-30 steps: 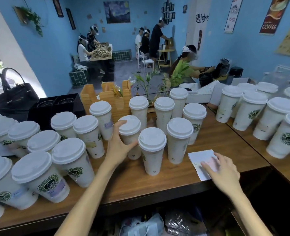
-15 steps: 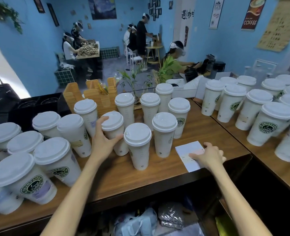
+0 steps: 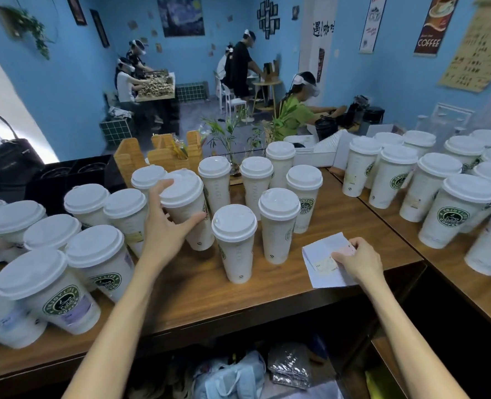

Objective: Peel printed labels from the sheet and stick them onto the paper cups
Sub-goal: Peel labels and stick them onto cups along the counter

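Left hand (image 3: 166, 234) grips cup (image 3: 188, 208); right hand (image 3: 359, 262) seemingly pinches sheet (image 3: 325, 260).

Both bare forearms reach forward from the lower edge. Left hand (image 3: 163, 231): raised, fingers and thumb spread and curled, gripping around a tilted cup (image 3: 188, 208). Right hand (image 3: 359, 262): lower, palm down, knuckles up, fingers bent, tips pinching at the label sheet (image 3: 325, 260). Hands well apart
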Demonstrator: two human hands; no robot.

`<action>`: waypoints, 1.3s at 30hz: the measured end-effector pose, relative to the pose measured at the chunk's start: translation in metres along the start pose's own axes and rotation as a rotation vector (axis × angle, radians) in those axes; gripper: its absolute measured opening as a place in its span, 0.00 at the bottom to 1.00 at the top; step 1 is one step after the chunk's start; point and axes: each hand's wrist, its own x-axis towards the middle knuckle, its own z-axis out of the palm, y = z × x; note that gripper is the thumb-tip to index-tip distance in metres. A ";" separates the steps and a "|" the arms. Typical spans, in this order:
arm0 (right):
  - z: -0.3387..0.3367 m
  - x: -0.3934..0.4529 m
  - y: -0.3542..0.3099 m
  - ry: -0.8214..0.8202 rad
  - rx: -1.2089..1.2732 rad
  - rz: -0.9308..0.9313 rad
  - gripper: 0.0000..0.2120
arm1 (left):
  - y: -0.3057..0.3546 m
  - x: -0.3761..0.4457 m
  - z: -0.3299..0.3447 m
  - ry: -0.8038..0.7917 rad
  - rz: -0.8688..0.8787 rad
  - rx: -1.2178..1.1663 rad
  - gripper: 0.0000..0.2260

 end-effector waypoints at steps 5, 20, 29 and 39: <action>-0.053 -0.027 -0.031 0.085 0.203 -0.104 0.22 | 0.039 0.005 -0.019 0.048 0.124 0.009 0.39; -0.134 -0.148 -0.186 -0.395 1.035 -0.648 0.17 | 0.161 -0.007 -0.030 0.028 0.183 -0.476 0.39; -0.043 -0.177 -0.167 -0.641 1.066 -0.387 0.12 | 0.123 -0.073 -0.008 0.048 -0.088 -0.657 0.33; -0.007 -0.186 -0.167 -0.679 1.030 -0.339 0.10 | 0.101 -0.096 -0.015 0.110 -0.204 -0.593 0.43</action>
